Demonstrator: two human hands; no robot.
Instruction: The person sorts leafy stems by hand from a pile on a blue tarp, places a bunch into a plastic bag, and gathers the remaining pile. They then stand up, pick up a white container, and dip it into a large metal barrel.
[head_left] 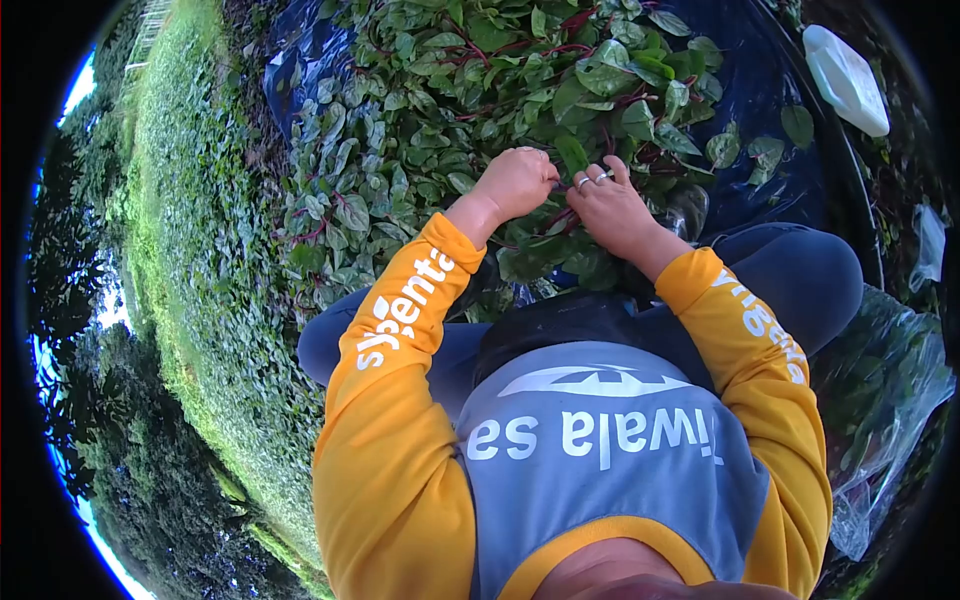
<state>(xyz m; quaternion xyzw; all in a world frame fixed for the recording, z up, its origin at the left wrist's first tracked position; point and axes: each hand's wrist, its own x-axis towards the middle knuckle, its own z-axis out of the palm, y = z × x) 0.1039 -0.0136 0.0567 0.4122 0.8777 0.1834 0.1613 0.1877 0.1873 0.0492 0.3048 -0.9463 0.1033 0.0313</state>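
Observation:
A large heap of Malabar spinach (420, 110), with green leaves and red-purple stems, lies in front of my crossed legs. My left hand (512, 183) is closed in a pinch at the near side of the heap, its fingertips on a thin stem. Close beside it, my right hand (612, 208), with rings on its fingers, is also closed on the spinach stem. A bright green leaf (572, 152) stands up between the two hands. My fingers partly hide the stem, and more leaves hang below them over my lap.
Dark blue plastic sheeting (765, 90) lies under the heap. A white plastic jug (845, 80) is at the far right. A clear plastic bag (885, 400) with greenery in it rests beside my right leg. Growing plants (215, 250) stretch along the left.

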